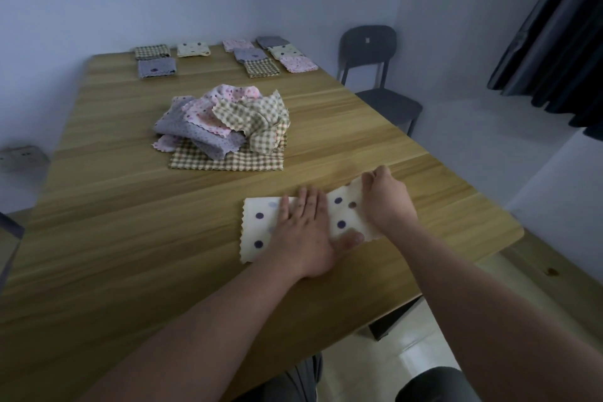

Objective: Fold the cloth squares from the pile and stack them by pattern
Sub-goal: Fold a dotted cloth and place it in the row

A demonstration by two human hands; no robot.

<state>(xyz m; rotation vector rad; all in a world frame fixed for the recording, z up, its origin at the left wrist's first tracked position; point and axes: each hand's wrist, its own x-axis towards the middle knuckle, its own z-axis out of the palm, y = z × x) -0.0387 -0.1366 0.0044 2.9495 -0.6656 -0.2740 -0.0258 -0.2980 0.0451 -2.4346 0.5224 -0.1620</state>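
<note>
A cream cloth with purple dots (261, 225) lies on the wooden table (130, 238) near its front right. My left hand (305, 235) presses flat on the cloth's middle with straight fingers. My right hand (386, 197) grips the cloth's right end and lifts it off the table. Behind them sits the pile of unfolded cloths (225, 127): grey dotted, pink and tan checked. Folded squares lie along the far edge, among them a tan checked one (152, 51), a cream dotted one (193, 49), a grey one (156, 67) and a pink one (298, 64).
A dark chair (375, 75) stands past the table's right side. Dark curtains (561, 36) hang at the upper right. A white wall runs behind the table. The table's right edge is close to my right forearm.
</note>
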